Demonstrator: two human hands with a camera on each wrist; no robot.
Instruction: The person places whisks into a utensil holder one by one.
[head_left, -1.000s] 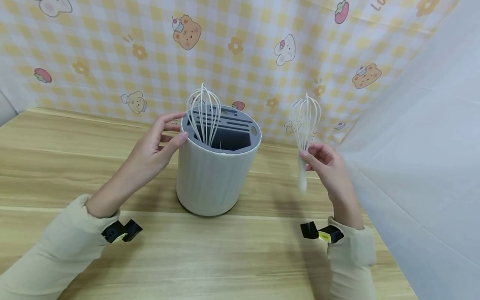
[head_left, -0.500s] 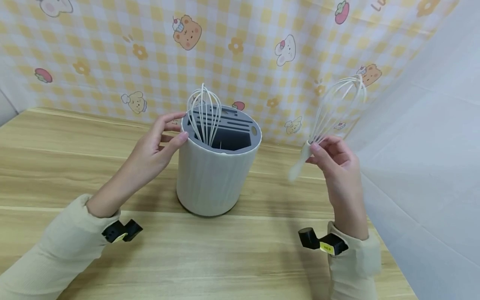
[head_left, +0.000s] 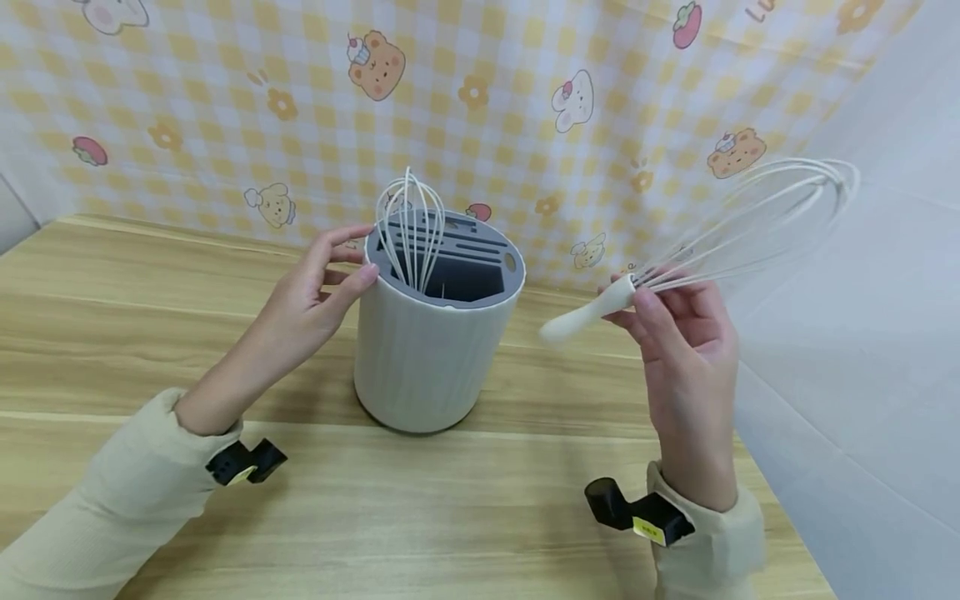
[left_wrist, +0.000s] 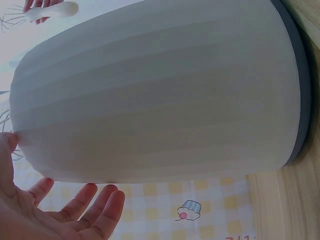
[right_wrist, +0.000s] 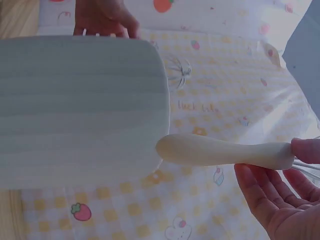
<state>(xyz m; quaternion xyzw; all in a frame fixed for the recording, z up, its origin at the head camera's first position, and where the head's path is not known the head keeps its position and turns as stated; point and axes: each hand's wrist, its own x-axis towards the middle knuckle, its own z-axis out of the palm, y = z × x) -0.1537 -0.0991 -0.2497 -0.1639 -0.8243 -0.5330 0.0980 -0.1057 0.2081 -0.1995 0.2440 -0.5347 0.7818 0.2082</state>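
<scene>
A pale ribbed utensil holder with a grey slotted insert stands upright on the wooden table. One whisk is inside its large compartment, wire end up, its handle hidden. On the holder's left rim rest the thumb and fingertips of my left hand, the fingers mostly straight. To the right of the holder and above the table, my right hand pinches a second white whisk near where handle meets wires. Its handle points left and slightly down; the wire loops spread up to the right. In the right wrist view, the handle shows in full.
A yellow checked cloth with cartoon prints hangs behind the table. A white sheet borders the right side. Narrow slots and a small oval hole lie in the insert beside the large compartment.
The whisk in my right hand has swung from nearly upright to strongly tilted, its wires going right and its handle left. The left hand and the holder keep their places.
</scene>
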